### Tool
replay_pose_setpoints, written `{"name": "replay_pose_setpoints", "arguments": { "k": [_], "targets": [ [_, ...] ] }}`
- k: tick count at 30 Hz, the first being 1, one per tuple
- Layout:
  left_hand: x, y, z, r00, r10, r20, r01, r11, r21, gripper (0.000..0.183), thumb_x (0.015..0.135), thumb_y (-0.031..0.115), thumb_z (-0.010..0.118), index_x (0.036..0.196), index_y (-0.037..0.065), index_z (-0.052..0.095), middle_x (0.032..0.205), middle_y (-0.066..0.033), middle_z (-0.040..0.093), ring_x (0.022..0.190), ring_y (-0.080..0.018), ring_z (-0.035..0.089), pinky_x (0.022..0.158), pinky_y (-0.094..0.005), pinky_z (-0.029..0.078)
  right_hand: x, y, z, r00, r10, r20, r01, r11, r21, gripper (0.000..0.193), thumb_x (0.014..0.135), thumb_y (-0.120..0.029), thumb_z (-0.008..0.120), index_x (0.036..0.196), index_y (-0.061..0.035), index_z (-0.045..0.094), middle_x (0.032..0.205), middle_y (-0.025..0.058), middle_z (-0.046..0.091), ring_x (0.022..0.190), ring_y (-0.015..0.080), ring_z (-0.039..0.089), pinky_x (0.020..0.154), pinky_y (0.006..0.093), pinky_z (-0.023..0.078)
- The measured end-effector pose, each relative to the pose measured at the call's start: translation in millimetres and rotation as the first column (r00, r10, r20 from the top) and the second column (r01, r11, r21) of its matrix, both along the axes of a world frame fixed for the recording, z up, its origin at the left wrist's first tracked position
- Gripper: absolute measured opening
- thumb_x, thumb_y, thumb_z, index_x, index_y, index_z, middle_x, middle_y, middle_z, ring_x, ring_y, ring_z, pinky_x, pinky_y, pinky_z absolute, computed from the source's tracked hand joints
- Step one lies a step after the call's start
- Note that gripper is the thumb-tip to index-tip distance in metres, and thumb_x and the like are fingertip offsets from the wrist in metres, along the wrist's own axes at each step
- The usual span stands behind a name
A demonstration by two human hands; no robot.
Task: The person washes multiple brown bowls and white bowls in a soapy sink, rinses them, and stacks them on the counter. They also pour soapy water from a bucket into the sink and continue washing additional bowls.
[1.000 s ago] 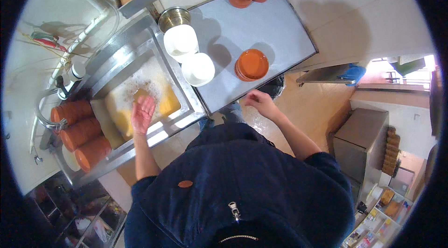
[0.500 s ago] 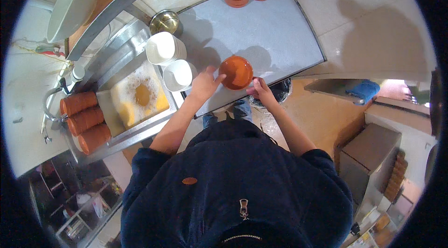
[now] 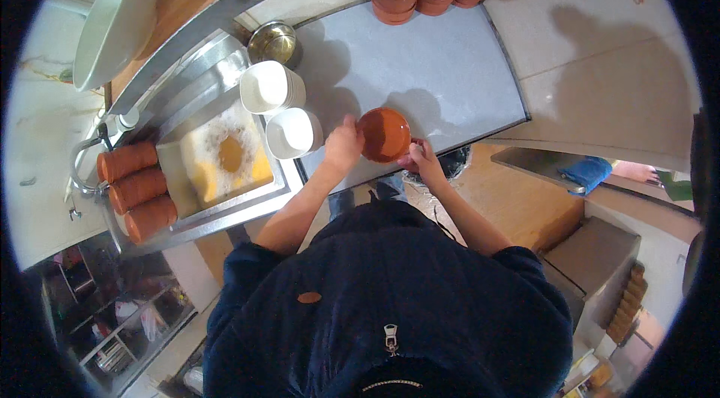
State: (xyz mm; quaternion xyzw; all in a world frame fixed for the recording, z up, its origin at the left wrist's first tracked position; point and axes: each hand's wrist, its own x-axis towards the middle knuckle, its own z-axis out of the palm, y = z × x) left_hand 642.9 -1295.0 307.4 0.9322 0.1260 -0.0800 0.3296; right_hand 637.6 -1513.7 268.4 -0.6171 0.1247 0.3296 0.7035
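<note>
Orange-brown bowl (image 3: 386, 134) is over the tabletop (image 3: 457, 61) near its front edge, my left grip (image 3: 344, 145) and right grip (image 3: 424, 160) clamped on opposite sides. I'd squeeze evenly, thumbs by the rim, tbh.

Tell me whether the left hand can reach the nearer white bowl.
Probably yes: the left hand is close to the nearer white bowl, nothing visible between them, though it's busy at the orange bowl's rim.

The left-hand grip (image 3: 344, 145) and right-hand grip (image 3: 424, 160) hold opposite sides of a round, glossy, reddish-brown bowl (image 3: 386, 136) near the front edge of the smooth grey counter (image 3: 450, 76). Stacked white rounded-square bowls (image 3: 271, 88) stand beside a rectangular steel sink (image 3: 232, 210).
</note>
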Motion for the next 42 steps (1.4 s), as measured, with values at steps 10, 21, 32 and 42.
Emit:
{"name": "replay_pose_setpoints", "arguments": {
  "k": [10,21,32,42],
  "targets": [
    [-132.0,201.3,52.3,0.718,0.307,-0.625,-0.211,-0.759,-0.616,0.032,0.091,0.023,0.048,0.113,0.0,0.048,0.061,0.0002,0.039,0.043,-0.0061,0.034,0.035,-0.0184,0.029,-1.5,-9.1,-1.6,0.997,-0.062,-0.036,0.061,0.997,-0.042,0.047,0.094,-0.041,0.044,0.122,-0.0036,0.04,0.09,0.0116,0.061,0.083,0.0187,0.062,0.074,0.0296,0.048],
    [101.6,49.6,-28.7,0.809,0.513,-0.287,-0.401,0.123,-0.908,0.018,0.082,0.003,0.054,0.1,0.005,0.053,0.075,-0.006,0.057,0.053,-0.0111,0.053,0.036,-0.0222,0.033,-3.5,-31.3,-19.9,0.993,-0.114,0.008,0.113,0.991,0.071,0.044,0.093,-0.034,0.049,0.123,-0.0029,0.041,0.099,0.0108,0.059,0.09,0.0177,0.059,0.082,0.0302,0.045],
    [258.3,44.3,-149.2,0.566,0.81,-0.151,-0.566,0.248,-0.786,0.026,0.082,0.013,0.062,0.1,0.002,0.048,0.073,-0.0115,0.058,0.049,-0.0207,0.057,0.037,-0.0303,0.044,-37.5,-107.6,-21.4,0.955,-0.288,-0.063,0.276,0.948,-0.158,0.037,0.092,-0.023,0.05,0.12,-0.0004,0.042,0.092,0.011,0.062,0.089,0.0196,0.06,0.081,0.0314,0.046],
    [10.8,2.7,-30.8,0.961,-0.18,-0.208,0.224,0.952,0.21,0.038,0.089,0.028,0.046,0.118,0.005,0.045,0.105,-0.0197,0.059,0.092,-0.0344,0.06,0.073,-0.046,0.049,-18.6,-35.2,-30.0,0.999,-0.033,-0.033,0.037,0.992,0.118,0.041,0.094,-0.024,0.047,0.131,-0.0078,0.037,0.102,0.0128,0.061,0.093,0.0213,0.061,0.088,0.033,0.046]
  ]
}}
